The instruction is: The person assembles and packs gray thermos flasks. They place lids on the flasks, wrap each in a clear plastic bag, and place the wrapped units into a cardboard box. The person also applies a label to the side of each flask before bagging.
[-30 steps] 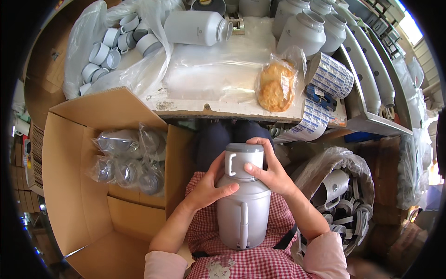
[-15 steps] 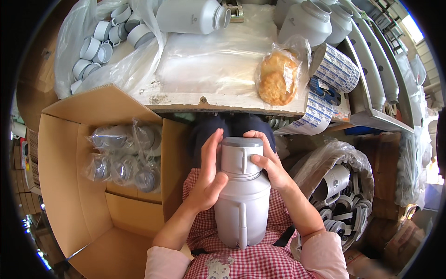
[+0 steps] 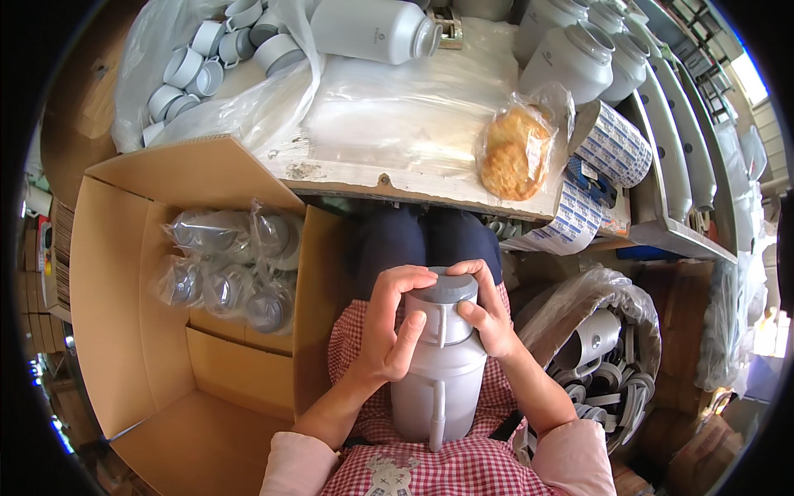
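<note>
A light grey insulated jug (image 3: pixel 438 384) stands upright on my lap, its long side handle facing me. On its neck sits a matching cup lid (image 3: pixel 435 324) with a small handle and a darker grey top. My left hand (image 3: pixel 389 322) curves round the lid's left side, fingertips on the top and thumb lower down near the cup wall. From the right, my right hand (image 3: pixel 488 314) grips the lid between the thumb at its side and fingers over the top edge. The lid's far side is hidden.
Left of me an open cardboard box (image 3: pixel 116 306) holds several plastic-wrapped jugs (image 3: pixel 225 289). On the bench (image 3: pixel 356 178) lie a jug (image 3: pixel 372 31), bagged grey cups (image 3: pixel 205 78), bagged flatbread (image 3: pixel 517 153) and a label roll (image 3: pixel 616 145). A lined bin (image 3: pixel 542 318) of handled parts stands right.
My left fingers have bent from stretched out beside the lid to over its top. My right hand stays on the lid, whose top now shows more. The view has shifted slightly.
</note>
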`<state>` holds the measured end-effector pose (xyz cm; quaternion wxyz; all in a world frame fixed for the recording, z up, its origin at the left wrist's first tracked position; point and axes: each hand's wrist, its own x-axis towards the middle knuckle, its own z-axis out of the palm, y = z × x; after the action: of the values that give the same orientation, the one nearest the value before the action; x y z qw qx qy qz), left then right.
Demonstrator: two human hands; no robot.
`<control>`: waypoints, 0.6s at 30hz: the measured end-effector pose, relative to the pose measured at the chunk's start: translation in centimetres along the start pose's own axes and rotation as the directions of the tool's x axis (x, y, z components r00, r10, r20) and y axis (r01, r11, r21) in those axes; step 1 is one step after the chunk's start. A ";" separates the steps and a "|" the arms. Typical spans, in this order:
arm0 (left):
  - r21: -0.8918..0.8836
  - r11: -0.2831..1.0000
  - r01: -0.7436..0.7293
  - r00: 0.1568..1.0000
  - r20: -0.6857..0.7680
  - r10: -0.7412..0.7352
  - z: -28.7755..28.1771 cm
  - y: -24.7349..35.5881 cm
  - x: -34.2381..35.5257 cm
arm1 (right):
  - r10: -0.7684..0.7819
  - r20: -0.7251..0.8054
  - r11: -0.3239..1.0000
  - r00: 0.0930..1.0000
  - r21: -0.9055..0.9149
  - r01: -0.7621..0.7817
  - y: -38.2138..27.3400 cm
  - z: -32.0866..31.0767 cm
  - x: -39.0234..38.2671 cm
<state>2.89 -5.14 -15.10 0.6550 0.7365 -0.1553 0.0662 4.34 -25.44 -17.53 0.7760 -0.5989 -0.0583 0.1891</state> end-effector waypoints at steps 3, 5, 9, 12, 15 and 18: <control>-0.026 0.997 0.071 0.996 -0.053 -0.073 -0.3 -0.4 -0.2 | 0.008 -0.007 0.992 1.000 -0.123 -0.009 0.0 0.7 0.1; -0.065 0.987 0.148 0.987 -0.048 -0.152 -0.7 -0.8 0.1 | 0.033 0.020 0.986 0.999 -0.162 -0.029 -1.3 1.0 0.7; -0.136 0.987 0.079 0.992 -0.091 -0.092 -1.4 -1.7 1.6 | -0.131 0.051 0.837 0.990 -0.529 0.138 -6.4 0.4 5.6; -0.162 0.971 0.176 0.984 0.020 -0.175 -2.2 -2.6 4.0 | -0.255 -0.032 0.700 0.966 -0.696 0.162 -9.0 -1.4 15.1; -0.097 0.986 0.138 0.990 0.029 -0.136 -3.5 -3.3 6.8 | -0.474 0.197 0.290 0.858 -0.885 0.364 -6.8 -2.1 24.4; 0.071 0.995 0.069 0.997 -0.052 -0.065 -6.2 -3.7 9.1 | -0.498 0.208 0.198 0.842 -0.918 0.344 -3.7 -3.3 28.0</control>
<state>13.26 -0.02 -15.01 0.6331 0.7630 -0.1119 0.0679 31.99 -19.08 -18.78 0.3118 -0.9019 -0.2642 -0.1394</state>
